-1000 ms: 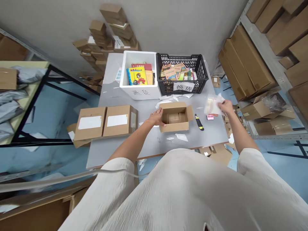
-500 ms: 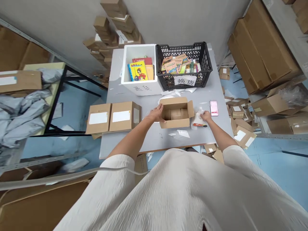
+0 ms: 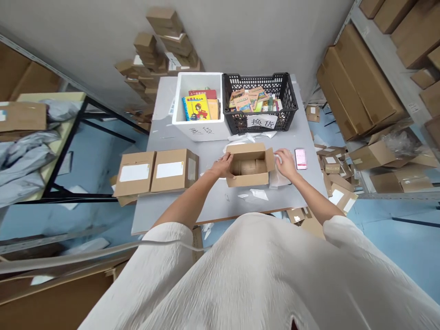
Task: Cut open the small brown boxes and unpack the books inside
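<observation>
An open cardboard box (image 3: 248, 179) stands on the grey table, with bare cardboard showing inside it. My left hand (image 3: 223, 166) grips its left end, fingers and thumb at the rim. By the box's right end flap, my right hand (image 3: 286, 164) has its fingers curled around pale, crumpled wrapping (image 3: 277, 179). The wrapping lies partly under that hand and looks like thin plastic or paper. Whatever is inside it is hidden.
Behind the box stand a white foam box (image 3: 201, 130) and a black crate (image 3: 261, 114), both holding books. Two closed cartons (image 3: 153, 172) sit on the left. A phone (image 3: 300, 158) lies at right; paper scraps (image 3: 259, 194) lie in front. Shelves flank the table.
My right hand has shifted up and left, closer to the box's end flap. The red and black item seen under it before no longer shows. My left hand keeps hold of the box.
</observation>
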